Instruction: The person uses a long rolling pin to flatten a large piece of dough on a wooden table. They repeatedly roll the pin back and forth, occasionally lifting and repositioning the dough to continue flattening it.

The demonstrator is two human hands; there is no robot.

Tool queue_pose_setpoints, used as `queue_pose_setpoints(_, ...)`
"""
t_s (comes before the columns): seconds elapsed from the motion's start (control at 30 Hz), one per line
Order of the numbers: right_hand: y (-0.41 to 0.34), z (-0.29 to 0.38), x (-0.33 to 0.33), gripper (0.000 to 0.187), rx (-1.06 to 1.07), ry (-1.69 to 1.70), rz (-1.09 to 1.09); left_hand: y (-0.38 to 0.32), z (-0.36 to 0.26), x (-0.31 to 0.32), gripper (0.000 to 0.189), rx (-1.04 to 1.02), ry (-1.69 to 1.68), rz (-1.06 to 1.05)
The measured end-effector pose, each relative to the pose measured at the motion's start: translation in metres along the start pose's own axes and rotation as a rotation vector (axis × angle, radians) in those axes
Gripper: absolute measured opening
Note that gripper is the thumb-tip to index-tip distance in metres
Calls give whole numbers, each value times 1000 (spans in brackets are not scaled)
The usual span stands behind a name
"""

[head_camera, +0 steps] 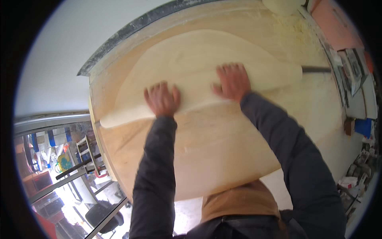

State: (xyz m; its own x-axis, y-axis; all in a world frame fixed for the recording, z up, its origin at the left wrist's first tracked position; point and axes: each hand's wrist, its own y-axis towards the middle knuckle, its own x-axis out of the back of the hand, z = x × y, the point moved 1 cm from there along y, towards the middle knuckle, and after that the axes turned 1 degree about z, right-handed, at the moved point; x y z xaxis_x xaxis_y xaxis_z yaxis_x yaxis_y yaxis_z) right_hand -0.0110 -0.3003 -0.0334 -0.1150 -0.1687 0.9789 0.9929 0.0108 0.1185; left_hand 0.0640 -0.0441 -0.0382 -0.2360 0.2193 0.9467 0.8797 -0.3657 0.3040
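A broad, thin sheet of pale dough [194, 44] with a rounded far edge lies on a wooden board [209, 140]. Its near part is wrapped in a long roll [197, 91] that slants across the board. From the roll's right end sticks a dark rod [316, 69], apparently a rolling pin; the dough covers most of it. My left hand [162, 100] lies palm down on the roll left of its middle, thumb apart. Farther right, my right hand [234, 80] presses on the same roll with its fingers stretched forward. Both hands are slightly blurred.
A dark strip [128, 33] borders the board's far edge. Pale dough [283, 6] sits at the far right, near yellowish flour [298, 28]. Metal tools [352, 68] and a blue container [363, 127] stand along the right. Left, beyond glass, are a stepladder [86, 152] and dark chair [103, 218].
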Motion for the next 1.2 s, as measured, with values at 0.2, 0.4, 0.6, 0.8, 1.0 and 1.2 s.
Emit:
queue_pose_setpoints(0.2, 42, -26, 18, 63, 11, 0, -112, 37, 15, -14, 44, -195, 25, -361)
queue_pose_setpoints(0.4, 72, -60, 13, 52, -156, -44, 42, 87, 49, -33, 28, -155, 120, -85)
queue_pose_setpoints(0.6, 86, -99, -14, 51, 9, -52, -362, 112, 100, -47, 35, -173, 10, -146)
queue_pose_setpoints(0.8, 87, -100, -1, 77, -242, 7, 75, 116, 73, -25, 61, 121, 132, 209)
queue_pose_setpoints(1.0, -138, -48, 35, 55, -317, -17, 359, -120, 9, 40, 38, -298, 186, -422)
queue_pose_setpoints(1.2, -128, -16, 41, 52, -450, 103, 212, -129, -8, 30, 49, 188, -2, 261)
